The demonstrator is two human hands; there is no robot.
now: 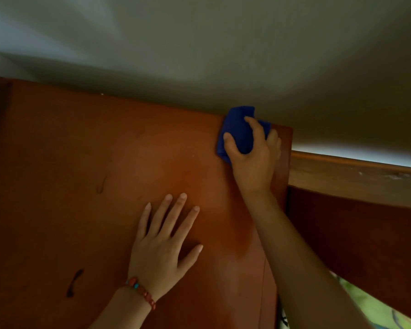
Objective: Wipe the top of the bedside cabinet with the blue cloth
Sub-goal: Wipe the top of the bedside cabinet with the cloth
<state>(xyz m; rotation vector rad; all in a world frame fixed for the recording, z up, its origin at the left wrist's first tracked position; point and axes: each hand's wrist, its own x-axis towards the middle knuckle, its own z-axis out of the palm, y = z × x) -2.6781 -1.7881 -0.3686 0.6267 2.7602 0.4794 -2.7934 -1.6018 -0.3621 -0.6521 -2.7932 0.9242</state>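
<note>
Nearest the camera, a red bead bracelet with one turquoise bead [141, 292] circles the wrist of the left hand [162, 245], which lies flat on the reddish-brown wooden top of the bedside cabinet [81, 162]. Its fingers are straight and spread, palm down, so this grip is open and holds nothing. Left of that hand, two dark marks show on the wood: a small curved one higher up [101, 184] and a darker streak near the lower edge [74, 282]. A pale grey wall [199, 55] rises behind the cabinet's far edge.

Further right, the right hand [253, 154] reaches to the far right corner of the cabinet top, and its grip is closed around a bunched deep-blue cloth [239, 129]. Thumb and forefinger curl over the fabric, which presses against the wood at the back edge, touching the wall line. The right forearm runs down toward the lower right.

Right of the cabinet stands a lighter brown wooden headboard rail [356, 179] with a darker panel [354, 233] beneath it. Green patterned bedding [375, 312] shows in the bottom right corner.
</note>
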